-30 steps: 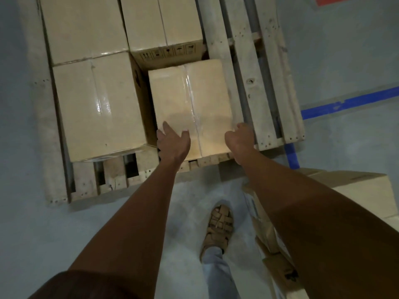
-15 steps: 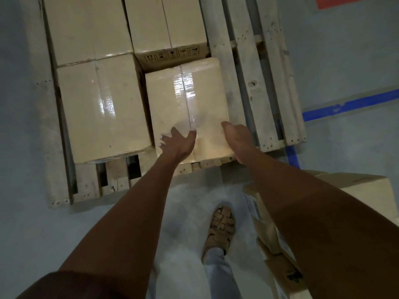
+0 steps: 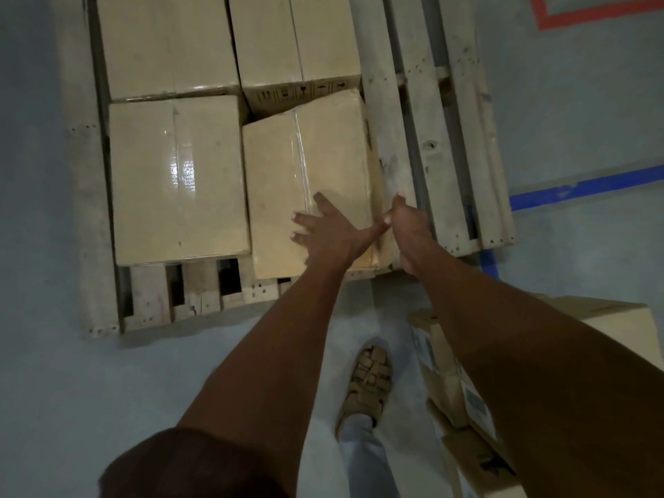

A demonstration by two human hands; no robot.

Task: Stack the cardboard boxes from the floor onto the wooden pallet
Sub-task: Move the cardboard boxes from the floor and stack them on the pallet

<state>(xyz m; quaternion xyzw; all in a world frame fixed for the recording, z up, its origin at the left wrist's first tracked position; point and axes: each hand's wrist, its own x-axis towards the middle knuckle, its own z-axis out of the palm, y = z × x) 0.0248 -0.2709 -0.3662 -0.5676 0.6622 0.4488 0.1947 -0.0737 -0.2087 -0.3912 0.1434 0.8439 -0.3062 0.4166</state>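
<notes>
Grey concrete floor with a pale wooden slatted pallet on it. Tan taped cardboard box sits skewed at the pallet's near edge, touching its neighbour. Left hand lies flat on top, fingers spread; right hand presses the box's right side, fingers look straight.

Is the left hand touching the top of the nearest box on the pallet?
Touching. In the head view the left hand lies flat on the top of the near box, fingers spread, no gap visible.

Tan cardboard boxes, pale wooden pallet, grey floor, blue tape, red tape
</notes>
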